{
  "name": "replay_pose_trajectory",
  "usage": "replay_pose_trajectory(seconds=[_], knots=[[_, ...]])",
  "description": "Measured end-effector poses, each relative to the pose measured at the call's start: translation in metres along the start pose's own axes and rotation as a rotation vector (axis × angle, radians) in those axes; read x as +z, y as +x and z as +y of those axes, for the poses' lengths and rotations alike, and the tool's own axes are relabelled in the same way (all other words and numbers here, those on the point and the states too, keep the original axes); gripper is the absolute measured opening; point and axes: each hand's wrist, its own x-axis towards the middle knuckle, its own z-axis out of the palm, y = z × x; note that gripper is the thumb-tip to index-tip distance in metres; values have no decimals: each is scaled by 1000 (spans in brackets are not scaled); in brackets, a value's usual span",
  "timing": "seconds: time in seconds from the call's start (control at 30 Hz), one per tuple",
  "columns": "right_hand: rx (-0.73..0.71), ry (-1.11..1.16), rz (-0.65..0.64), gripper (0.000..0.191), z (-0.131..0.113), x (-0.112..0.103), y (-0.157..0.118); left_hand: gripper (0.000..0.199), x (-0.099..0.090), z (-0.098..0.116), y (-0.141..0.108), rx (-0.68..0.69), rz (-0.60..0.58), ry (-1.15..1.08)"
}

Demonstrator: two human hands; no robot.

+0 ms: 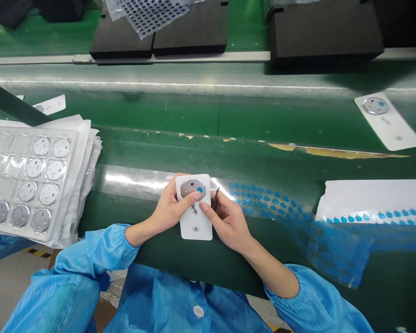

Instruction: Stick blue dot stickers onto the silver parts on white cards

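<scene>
Over green bench (125,210) | white card (196,229), disc (188,188) up, clamped in left hand (169,208) | right hand (231,223): fingers round dark tool (216,198), thumb on card | step: blue dot (200,189) pressed (seemingly) | next move needs: steady card

glossy metallic discs (62,147), clear plastic tray (6,188), white paper (374,199), matt black blocks (326,32)

Looks like a factory assembly line: green conveyor belt (180,111) running across at twelve o'clock, tray of metal discs (27,190) at nine, blue sticker sheets (336,245) at three, blue work smock (152,296) at six.
</scene>
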Motion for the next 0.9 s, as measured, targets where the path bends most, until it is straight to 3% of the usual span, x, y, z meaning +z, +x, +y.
replay_pose_trajectory(seconds=[0.2,0.43,0.63,0.77,0.9], knots=[[-251,-274,47,9,2,6,-3,40,4,-6,-6,38,59,-12],[-290,-261,22,5,2,6,-2,39,1,-7,-6,58,48,-17],[-473,-316,31,19,9,11,-1,42,-4,-12,-6,109,79,-4],[-405,-246,44,7,12,11,4,42,-6,-18,-3,14,28,-139],[-308,-184,48,15,11,12,9,44,-7,-11,2,-121,51,-248]])
